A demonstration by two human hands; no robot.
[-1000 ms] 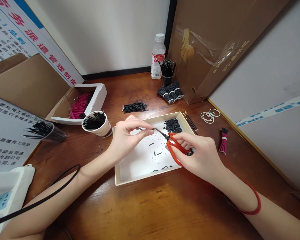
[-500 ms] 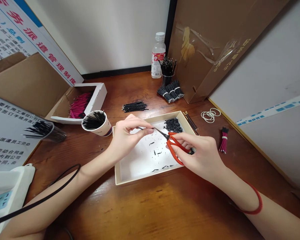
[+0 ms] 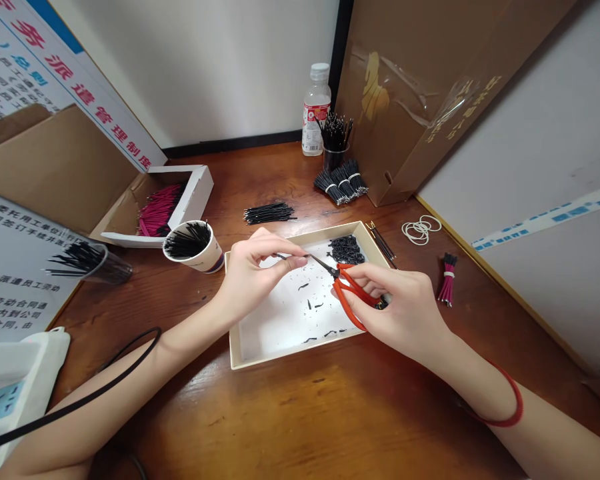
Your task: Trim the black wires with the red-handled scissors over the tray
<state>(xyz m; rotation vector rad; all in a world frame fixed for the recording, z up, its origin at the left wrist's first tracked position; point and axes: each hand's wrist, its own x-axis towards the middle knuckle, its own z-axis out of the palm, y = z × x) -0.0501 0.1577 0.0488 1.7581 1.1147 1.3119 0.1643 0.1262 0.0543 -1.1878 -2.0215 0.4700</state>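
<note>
Between thumb and fingers, my left hand (image 3: 257,265) pinches a thin black wire (image 3: 280,256) over a shallow white-lined tray (image 3: 236,347). My right hand (image 3: 400,303) is closed around the red handles of small pliers or snips (image 3: 350,293). Their pointed tip meets the wire's end at my left fingertips; whether the jaws grip it is too small to tell. Inside the tray, a heap of short black pieces (image 3: 347,250) lies in the far right corner, with loose scraps (image 3: 310,305) scattered nearer me.
Left stand a paper cup (image 3: 213,259) of black wires, a tipped clear cup (image 3: 115,265) and a white box (image 3: 195,190) with pink wires. Behind are a wire pile (image 3: 269,213), bundles (image 3: 341,183) and a bottle (image 3: 316,127). Rubber bands (image 3: 421,231) and a pink bundle (image 3: 447,283) lie right.
Almost nothing differs. Both hands keep the same place and hold, with the snips' tip still at the wire's end; the view has shifted very slightly.
</note>
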